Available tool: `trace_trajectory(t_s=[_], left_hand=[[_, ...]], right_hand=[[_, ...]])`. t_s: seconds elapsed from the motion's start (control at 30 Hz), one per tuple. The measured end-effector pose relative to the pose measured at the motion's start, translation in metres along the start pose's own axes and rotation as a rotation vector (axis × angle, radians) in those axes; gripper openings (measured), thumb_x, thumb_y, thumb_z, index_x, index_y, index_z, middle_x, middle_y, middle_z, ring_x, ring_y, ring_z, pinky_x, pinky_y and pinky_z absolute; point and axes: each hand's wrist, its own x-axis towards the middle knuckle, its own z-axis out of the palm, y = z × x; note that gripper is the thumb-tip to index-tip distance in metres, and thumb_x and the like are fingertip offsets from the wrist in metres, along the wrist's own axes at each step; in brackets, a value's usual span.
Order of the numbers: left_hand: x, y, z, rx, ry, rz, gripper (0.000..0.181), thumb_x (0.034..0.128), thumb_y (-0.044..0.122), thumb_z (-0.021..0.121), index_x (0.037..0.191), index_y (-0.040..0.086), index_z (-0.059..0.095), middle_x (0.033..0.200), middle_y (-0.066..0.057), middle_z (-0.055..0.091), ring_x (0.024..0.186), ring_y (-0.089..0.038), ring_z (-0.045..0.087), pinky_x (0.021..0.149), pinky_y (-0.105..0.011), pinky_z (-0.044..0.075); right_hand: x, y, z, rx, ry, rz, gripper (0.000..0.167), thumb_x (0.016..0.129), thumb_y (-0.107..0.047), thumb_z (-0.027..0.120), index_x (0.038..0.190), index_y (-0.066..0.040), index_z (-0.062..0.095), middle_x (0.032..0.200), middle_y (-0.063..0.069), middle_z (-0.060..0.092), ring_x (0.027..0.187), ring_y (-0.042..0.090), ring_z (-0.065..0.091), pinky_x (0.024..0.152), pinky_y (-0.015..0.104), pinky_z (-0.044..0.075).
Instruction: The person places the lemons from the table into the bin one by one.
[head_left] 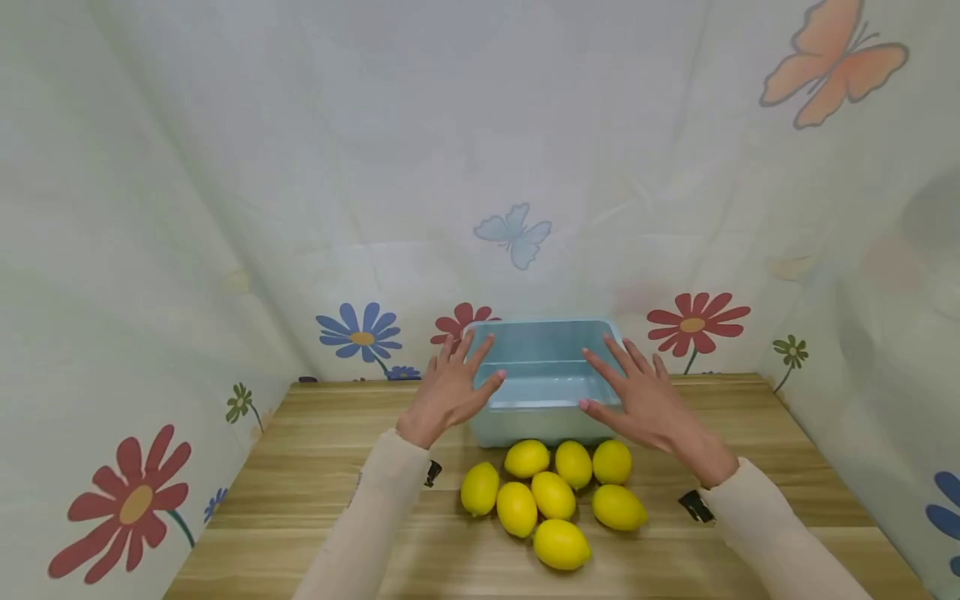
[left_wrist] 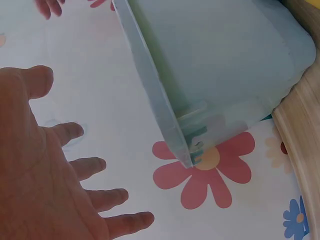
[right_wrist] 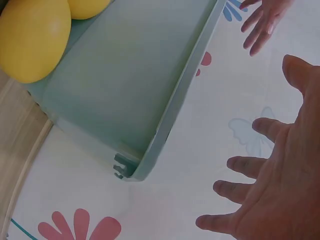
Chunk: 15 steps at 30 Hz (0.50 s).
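Note:
A light blue plastic bin (head_left: 543, 427) stands on the wooden table, its inside showing no contents in the head view. Several yellow lemons (head_left: 553, 496) lie loosely grouped before its front wall. Over the bin's left side, my left hand (head_left: 450, 390) is held with fingers spread. My right hand (head_left: 647, 402) mirrors it over the right side, fingers also spread. Both wrist views show a gap between each hand and the bin's rim (left_wrist: 152, 85), and neither hand holds anything. At the right wrist view's upper left, a lemon (right_wrist: 35, 40) sits close against the bin wall (right_wrist: 115, 75).
A pale cloth backdrop (head_left: 420, 167) printed with flowers and butterflies rises behind and on both sides of the table (head_left: 337, 467). The bin stands near the table's back edge. Small black buckles (head_left: 696, 506) hang at both wrists.

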Motion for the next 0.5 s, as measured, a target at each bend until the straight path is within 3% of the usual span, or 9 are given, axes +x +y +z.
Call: trace_trajectory(t_s=[0.5], left_hand=[[0.000,-0.014,0.009,-0.080,0.028,-0.019,0.070,0.0994,0.058,0.038,0.158,0.026,0.018,0.167,-0.010,0.009,0.151,-0.042,0.017,0.112,-0.065,0.033]], right_hand=[[-0.028,-0.002,0.013,-0.037,0.098,-0.074,0.077,0.088,-0.056,0.062,0.153,-0.025,0.035,0.162,0.014,0.026,0.147,0.041,0.023,0.114,0.070,0.021]])
